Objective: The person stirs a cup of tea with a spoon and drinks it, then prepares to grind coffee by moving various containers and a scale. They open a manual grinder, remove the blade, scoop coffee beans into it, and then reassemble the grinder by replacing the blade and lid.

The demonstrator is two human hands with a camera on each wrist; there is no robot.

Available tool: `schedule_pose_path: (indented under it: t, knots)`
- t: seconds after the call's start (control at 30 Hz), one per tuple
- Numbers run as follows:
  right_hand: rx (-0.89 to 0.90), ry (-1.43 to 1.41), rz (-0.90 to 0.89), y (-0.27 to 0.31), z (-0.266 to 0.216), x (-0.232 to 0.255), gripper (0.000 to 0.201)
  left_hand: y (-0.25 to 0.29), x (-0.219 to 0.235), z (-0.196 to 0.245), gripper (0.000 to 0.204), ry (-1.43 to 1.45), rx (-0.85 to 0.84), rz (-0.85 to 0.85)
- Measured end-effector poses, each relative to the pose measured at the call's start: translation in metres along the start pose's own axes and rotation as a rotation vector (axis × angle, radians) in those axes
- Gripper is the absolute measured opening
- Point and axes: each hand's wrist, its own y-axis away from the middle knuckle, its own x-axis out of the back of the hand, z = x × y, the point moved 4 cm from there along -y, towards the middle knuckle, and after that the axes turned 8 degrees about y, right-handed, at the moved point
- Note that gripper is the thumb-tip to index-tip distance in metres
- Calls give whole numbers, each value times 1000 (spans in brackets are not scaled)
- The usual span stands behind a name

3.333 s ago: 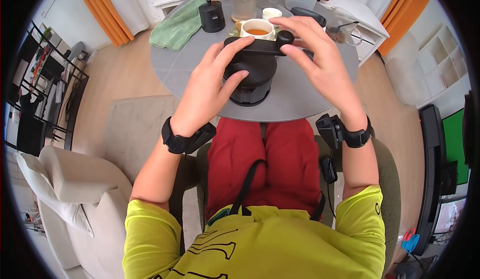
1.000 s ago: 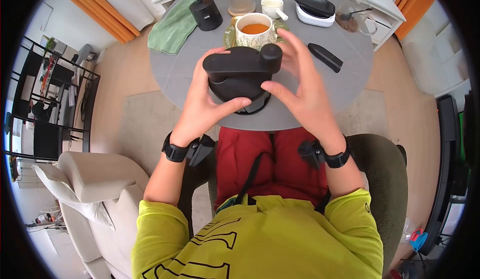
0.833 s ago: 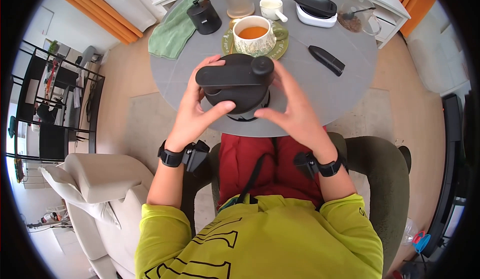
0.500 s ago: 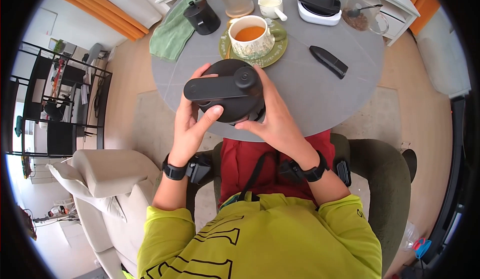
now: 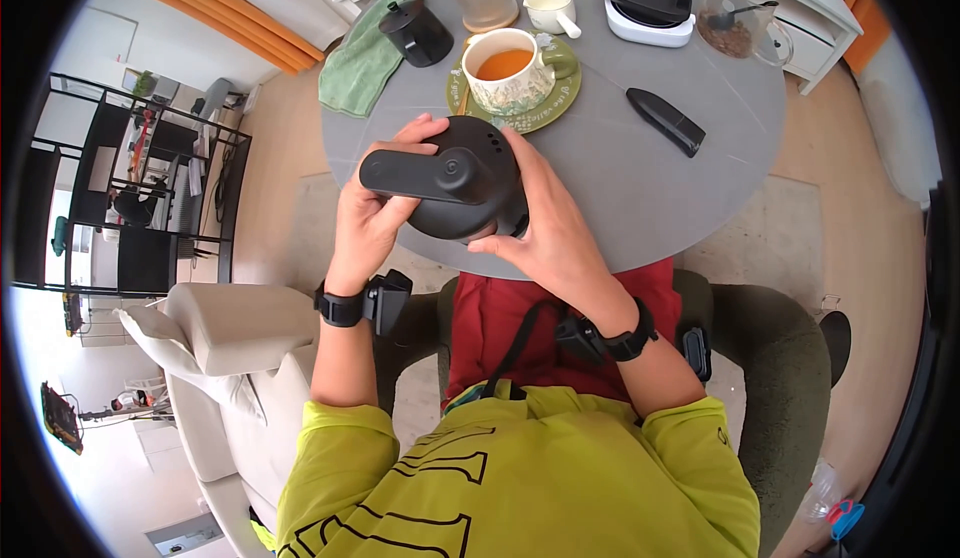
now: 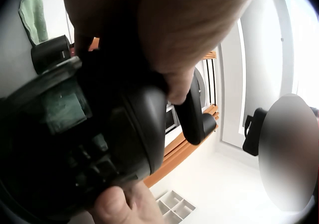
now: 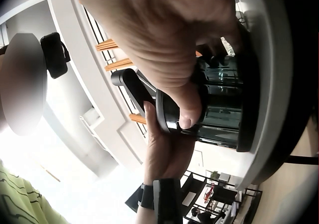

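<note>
A wide black hand-crank grinder with a clear lower body stands close to the table's front edge. Its crank arm lies across the domed lid, knob near the centre in the head view. My left hand grips the lid and crank side, thumb in front and fingers behind. On the other side, my right hand curls round the body; in the right wrist view its thumb presses where the black lid meets the clear ribbed body. The far fingers are partly hidden.
Just behind the grinder, a cup of orange-brown drink sits on a green saucer. Around it are a black pot on a green cloth, a small white jug, a black pen-shaped tool and a glass jug.
My right hand has left the crank knob and now holds the grinder's body. The grinder has shifted left and turned, its crank swinging leftward. The head view has tilted too.
</note>
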Motion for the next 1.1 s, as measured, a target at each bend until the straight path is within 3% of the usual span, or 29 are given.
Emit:
schedule_pose_path:
  t: [0.2, 0.3, 0.37, 0.4, 0.47, 0.5, 0.63, 0.73, 0.8, 0.9, 1.1]
  knots:
    - [77, 81, -16, -5, -12, 15, 100, -1, -3, -3, 35, -17, -34, -93]
    - [188, -30, 40, -13, -37, 33, 90, 3, -7, -9, 60, 125, 48, -36]
    - [337, -116, 43, -17, -53, 37, 75, 4, -7, -12, 58, 137, 47, -16]
    - [338, -115, 42, -15, -58, 33, 75, 4, -8, -12, 57, 150, 41, -1]
    - [214, -149, 72, -12, -63, 26, 55, 3, -7, -12, 55, 145, 36, 3]
    - [209, -155, 136, -15, -60, 23, 43, 3, -6, -12, 54, 107, 14, -13]
    - [248, -140, 169, -29, -57, 29, 31, 7, -8, -13, 52, 149, 59, 2]
    - [245, -121, 132, -31, -59, 31, 31, 8, -9, -12, 50, 175, 102, 29]
    - [227, -84, 121, -26, -64, 31, 31, 4, -9, -15, 48, 124, -44, -9]
    - [225, -59, 158, -21, -62, 25, 31, 3, -8, -17, 47, 75, -57, -10]
    - [241, -54, 150, -28, -55, 29, 33, 7, -13, -10, 46, 170, 58, 44]
